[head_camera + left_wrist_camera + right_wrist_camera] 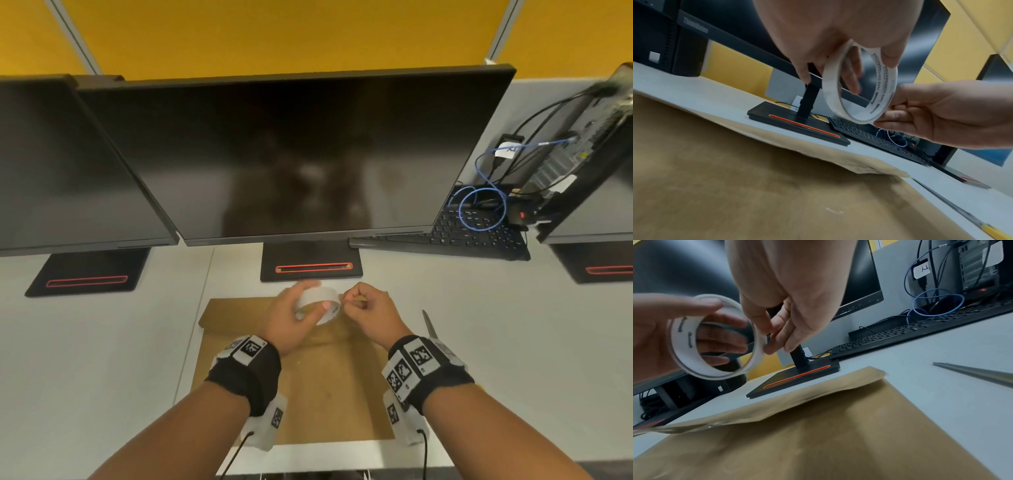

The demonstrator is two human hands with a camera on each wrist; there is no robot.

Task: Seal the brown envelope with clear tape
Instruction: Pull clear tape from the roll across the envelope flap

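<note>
The brown envelope (308,394) lies flat on the white desk (102,342), with its flap (797,402) folded over at the far end and slightly lifted. Above the flap my left hand (301,305) grips a roll of clear tape (320,301) upright, thumb on the near rim and fingers behind and through it. My right hand (352,301) meets the roll's right edge, and its thumb and forefinger (772,344) pinch the rim of the tape roll (684,344). In the left wrist view the roll (831,91) shows printed lettering inside its core. No pulled-out strip is visible.
Scissors (430,325) lie on the desk just right of the envelope. A monitor stand base (311,263) sits right behind the flap, under a large dark monitor (291,154). A keyboard (462,233), blue cables (479,205) and a computer case stand at the back right.
</note>
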